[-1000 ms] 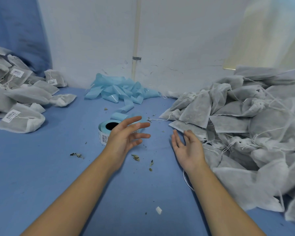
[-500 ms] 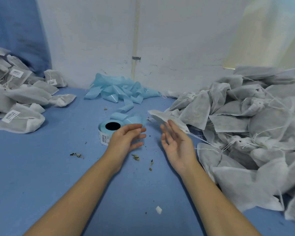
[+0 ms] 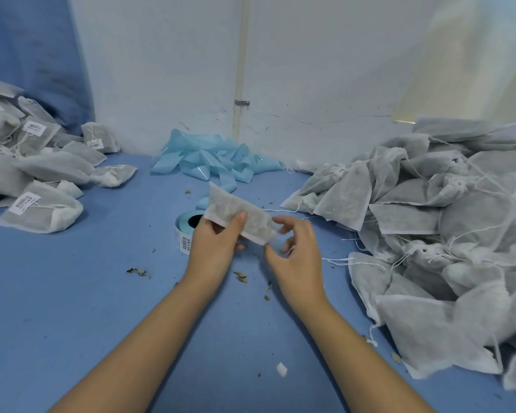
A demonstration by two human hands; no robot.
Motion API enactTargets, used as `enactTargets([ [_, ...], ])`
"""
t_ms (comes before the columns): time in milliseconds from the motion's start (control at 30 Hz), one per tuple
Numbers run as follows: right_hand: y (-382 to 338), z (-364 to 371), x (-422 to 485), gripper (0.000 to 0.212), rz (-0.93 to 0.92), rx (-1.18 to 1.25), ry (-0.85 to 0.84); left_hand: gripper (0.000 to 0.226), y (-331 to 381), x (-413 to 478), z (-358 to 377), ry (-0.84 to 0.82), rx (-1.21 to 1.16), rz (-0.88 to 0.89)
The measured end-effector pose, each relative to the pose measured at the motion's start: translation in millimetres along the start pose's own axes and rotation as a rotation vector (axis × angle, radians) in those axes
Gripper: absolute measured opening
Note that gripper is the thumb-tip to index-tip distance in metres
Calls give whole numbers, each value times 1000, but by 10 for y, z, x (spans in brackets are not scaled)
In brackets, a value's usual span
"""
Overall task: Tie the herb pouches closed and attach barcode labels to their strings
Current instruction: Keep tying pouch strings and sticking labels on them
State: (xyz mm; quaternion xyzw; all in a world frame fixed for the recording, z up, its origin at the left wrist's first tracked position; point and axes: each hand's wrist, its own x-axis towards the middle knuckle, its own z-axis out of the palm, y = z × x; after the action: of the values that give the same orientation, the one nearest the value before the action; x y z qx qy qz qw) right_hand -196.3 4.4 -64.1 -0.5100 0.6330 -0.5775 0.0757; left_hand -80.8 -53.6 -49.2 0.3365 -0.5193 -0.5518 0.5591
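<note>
In the middle, above the blue table, a grey herb pouch (image 3: 239, 211) is held tilted. My left hand (image 3: 216, 248) grips its lower left part, thumb on top and fingers underneath. My right hand (image 3: 300, 257) holds the pouch's right end between curled fingers and thumb, though this part is blurred. A thin white string (image 3: 283, 210) trails from the pouch toward the right pile. Behind my left hand lies a roll of barcode labels (image 3: 183, 234) on pale blue backing.
A large heap of unlabelled pouches with loose strings (image 3: 429, 222) fills the right side. Labelled pouches (image 3: 39, 180) are piled at the left. Crumpled blue backing strip (image 3: 212, 159) lies against the back wall. Herb crumbs (image 3: 240, 276) and a white scrap (image 3: 281, 369) dot the table (image 3: 72, 293).
My right hand brought a pouch over from the right pile. My left hand, which was empty and open, has taken hold of it above the label roll.
</note>
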Motion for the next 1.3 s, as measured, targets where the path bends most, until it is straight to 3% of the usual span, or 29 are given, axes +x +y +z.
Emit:
enactTargets([
  [67,-1,22,-14,39,-27,-63,2,7,11,-31,14,-22,22,6],
  [133,21,32,-11,26,3,-50,-25,18,43,-67,36,-89,9,-3],
  [233,46,22,9,2,99,92,-37,30,81,-108,53,-131,68,1],
  [333,52,-19,47,5,269,312,-28,23,35,-113,31,-116,172,1],
  [500,31,-75,108,9,515,773,-21,21,10,-164,90,-210,-7,-263],
  [567,28,-71,109,11,540,841,-57,17,10,-176,123,-252,-135,-347],
  [667,37,-24,93,9,529,773,-124,15,-16,-180,133,-229,-272,-440],
  [833,67,-10,106,17,516,618,-156,12,-47,-167,90,-176,-288,-498],
  [967,77,-21,112,18,459,564,-229,11,-73,-149,106,-167,-168,-431],
  [1100,83,11,117,25,455,492,-186,14,-90,-130,107,-130,-235,-371],
  [1200,42,40,64,29,380,409,-250,19,-84,-156,103,-178,-185,-325],
  [1300,13,24,33,25,342,507,-289,23,-90,-183,119,-233,-38,-260],
])
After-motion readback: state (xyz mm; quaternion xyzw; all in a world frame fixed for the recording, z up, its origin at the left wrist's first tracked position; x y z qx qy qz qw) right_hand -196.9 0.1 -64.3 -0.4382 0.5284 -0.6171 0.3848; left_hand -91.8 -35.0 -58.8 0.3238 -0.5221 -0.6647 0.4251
